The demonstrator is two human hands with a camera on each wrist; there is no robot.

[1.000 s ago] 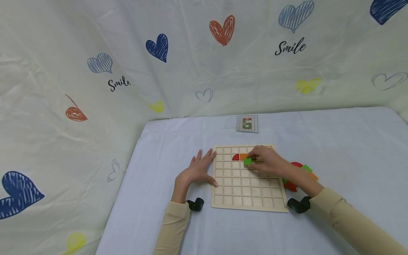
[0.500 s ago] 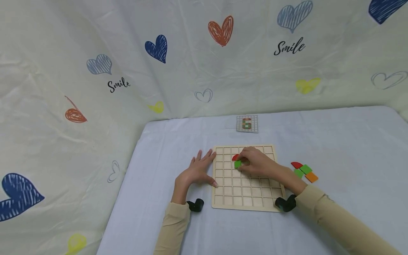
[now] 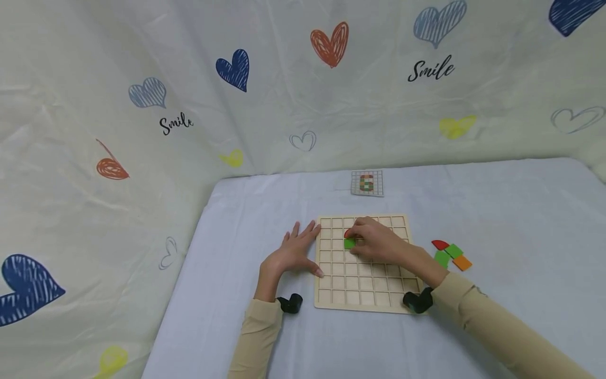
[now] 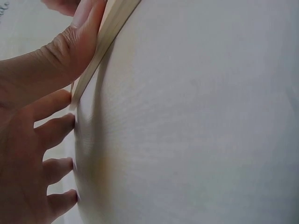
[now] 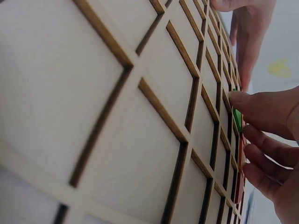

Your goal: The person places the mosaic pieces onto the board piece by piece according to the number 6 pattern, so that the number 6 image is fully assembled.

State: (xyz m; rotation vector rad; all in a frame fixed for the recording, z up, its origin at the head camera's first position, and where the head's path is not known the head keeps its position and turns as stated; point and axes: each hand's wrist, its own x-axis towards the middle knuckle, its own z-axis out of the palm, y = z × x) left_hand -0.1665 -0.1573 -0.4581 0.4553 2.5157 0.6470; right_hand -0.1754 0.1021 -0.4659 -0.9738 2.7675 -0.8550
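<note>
A pale wooden grid board [image 3: 345, 298] lies on the white cloth. My right hand [image 3: 381, 242] is over its upper part and pinches a green square tile [image 3: 349, 243] between thumb and fingers, at a cell just below a red rounded tile [image 3: 347, 233]. In the right wrist view the green tile [image 5: 238, 117] sits level with the grid, between thumb and fingertips. The fingers hide neighbouring cells. My left hand [image 3: 294, 253] is spread at the board's left edge, its thumb on the rim; the left wrist view shows the thumb [image 4: 77, 46] against the wooden edge and the other fingertips on the cloth.
Right of the board lie loose tiles: a red rounded one [image 3: 440, 245], green ones [image 3: 454, 251] and an orange square [image 3: 462, 262]. A small card [image 3: 366, 183] with a coloured grid pattern lies at the back, before the heart-printed cloth wall [image 3: 265, 105].
My right hand has moved left across the board with the green tile, from near the orange tile to the cell below the red one. The left hand has stayed in place.
</note>
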